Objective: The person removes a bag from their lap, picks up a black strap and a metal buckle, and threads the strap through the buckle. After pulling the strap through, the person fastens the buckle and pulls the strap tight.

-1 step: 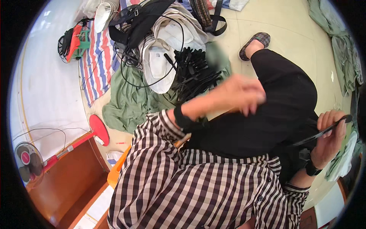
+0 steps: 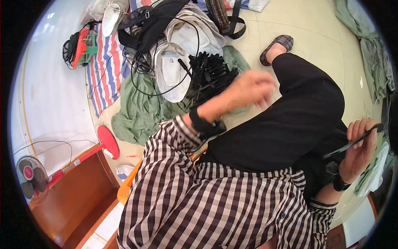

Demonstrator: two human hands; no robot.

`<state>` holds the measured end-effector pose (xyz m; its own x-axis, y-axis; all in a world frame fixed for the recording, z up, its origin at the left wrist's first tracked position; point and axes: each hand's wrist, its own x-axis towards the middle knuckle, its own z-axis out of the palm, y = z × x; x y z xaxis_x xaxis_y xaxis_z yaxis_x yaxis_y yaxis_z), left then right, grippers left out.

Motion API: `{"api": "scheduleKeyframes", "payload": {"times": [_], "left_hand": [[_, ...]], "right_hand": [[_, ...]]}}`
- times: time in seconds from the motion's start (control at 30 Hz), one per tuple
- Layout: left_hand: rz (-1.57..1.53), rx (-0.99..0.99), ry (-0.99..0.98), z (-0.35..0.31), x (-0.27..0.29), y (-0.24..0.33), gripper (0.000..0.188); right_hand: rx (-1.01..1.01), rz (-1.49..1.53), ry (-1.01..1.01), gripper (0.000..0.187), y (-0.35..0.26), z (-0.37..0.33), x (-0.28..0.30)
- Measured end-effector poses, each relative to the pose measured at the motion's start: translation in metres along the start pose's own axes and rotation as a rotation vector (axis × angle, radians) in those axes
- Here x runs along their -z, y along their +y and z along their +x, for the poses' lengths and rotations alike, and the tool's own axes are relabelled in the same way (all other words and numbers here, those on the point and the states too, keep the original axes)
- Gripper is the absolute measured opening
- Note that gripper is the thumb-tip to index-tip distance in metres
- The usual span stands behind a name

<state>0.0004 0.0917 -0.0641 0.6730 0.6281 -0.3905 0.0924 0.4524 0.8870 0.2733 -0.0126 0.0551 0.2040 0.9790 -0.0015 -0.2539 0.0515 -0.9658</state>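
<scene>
My left hand point(image 2: 251, 89) is in the air beyond my lap, just right of a heap of slim black strap-like pieces point(image 2: 211, 70). It is smeared by motion, its fingers appear partly bent, and whether anything is between them is unclear. At the right, my right hand point(image 2: 360, 145) is closed round a slim black strip with a rounded end point(image 2: 350, 145), held beside my thigh. The heap lies on a green cloth point(image 2: 139, 110), next to a white bag point(image 2: 168, 79) with a black cable looped over it.
My black-trousered leg point(image 2: 286, 112) stretches across the middle. A black backpack point(image 2: 153, 20) and a striped sheet point(image 2: 105, 70) lie at the upper left. A fan with a red base point(image 2: 108, 142) leans at the left. Green cloth point(image 2: 367, 54) hangs along the right side.
My left hand has shifted left and a little away from me, toward the black heap. The strip in my right hand has moved only slightly.
</scene>
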Motion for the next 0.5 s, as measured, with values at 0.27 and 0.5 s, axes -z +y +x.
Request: {"api": "scheduleKeyframes", "payload": {"times": [0.27,0.5], "left_hand": [[1.147,0.023,0.176,0.037,0.045,-0.202,0.016],[1.187,0.098,0.303,0.040,0.040,-0.243,0.011]], "right_hand": [[-0.094,0.089,0.127,0.021,0.000,0.004,0.008],[-0.105,0.085,0.071,0.019,0.002,0.004,0.013]]}}
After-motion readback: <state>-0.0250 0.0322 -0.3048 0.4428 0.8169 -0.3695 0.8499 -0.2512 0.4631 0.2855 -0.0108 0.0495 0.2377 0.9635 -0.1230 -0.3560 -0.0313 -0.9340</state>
